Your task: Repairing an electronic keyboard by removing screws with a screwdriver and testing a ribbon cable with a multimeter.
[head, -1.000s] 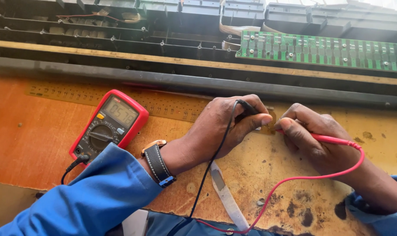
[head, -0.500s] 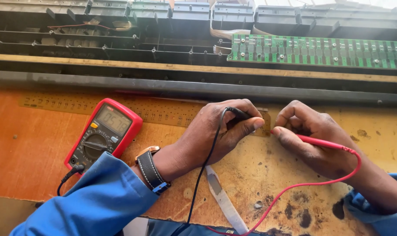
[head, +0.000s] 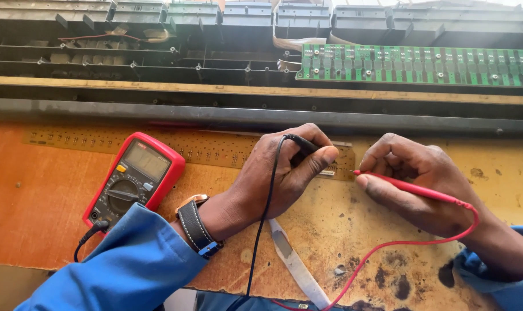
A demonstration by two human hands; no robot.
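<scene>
**Probes Set to the Strip Board**

Workbench (head: 37, 201): worn orange-brown board, its surface scuffed and blotched dark toward the near right corner. All positions below are given from the multimeter (head: 136, 179).

Behind the multimeter, along the far edge, lies a long opened casing (head: 158, 63) of dark moulded plastic; further right sits a green circuit board (head: 417, 64), flat, studded with rows of solder points.

Just right of the multimeter runs a thin tan strip board (head: 204, 147), perforated and matt.

The multimeter itself is a red-shelled handheld unit with grey display and round dial. Against half a second ago, it shows larger and slightly more upright; the hands have hardly shifted, so probing appears steady.

Right of it, the left hand (head: 278, 175) pinches the black probe (head: 304, 144) closed between thumb and fingers. Further right, the right hand (head: 422, 181) grips the red probe (head: 405, 187) pen-fashion, tip at the strip's end.
</scene>
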